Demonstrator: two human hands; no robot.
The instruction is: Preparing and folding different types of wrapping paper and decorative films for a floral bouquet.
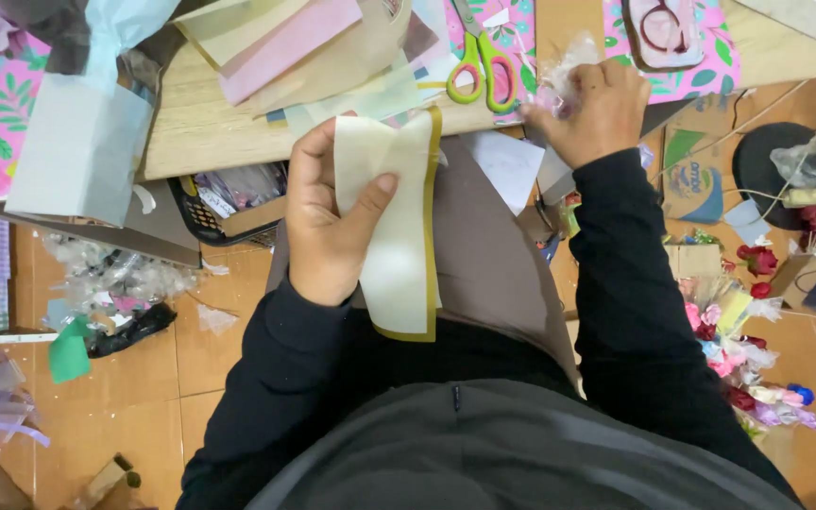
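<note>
- Head view: your left hand [325, 222] grips a cream paper sheet [399, 236] with a gold border, just below the tabletop [200, 123] edge.
- Your right hand [589, 109] closes on crinkled clear wrap [559, 71] on that tabletop, beside the green-handled scissors [479, 61].
- Loose pastel papers [304, 47] crowd the tabletop behind the sheet.

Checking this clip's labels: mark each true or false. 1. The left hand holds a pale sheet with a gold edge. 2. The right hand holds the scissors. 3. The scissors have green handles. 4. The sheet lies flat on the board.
1. True: the left hand grips the sheet.
2. False: the right hand rests on crinkled clear wrap; the scissors lie untouched on the board.
3. True.
4. False: it is held up over the lap.
</note>
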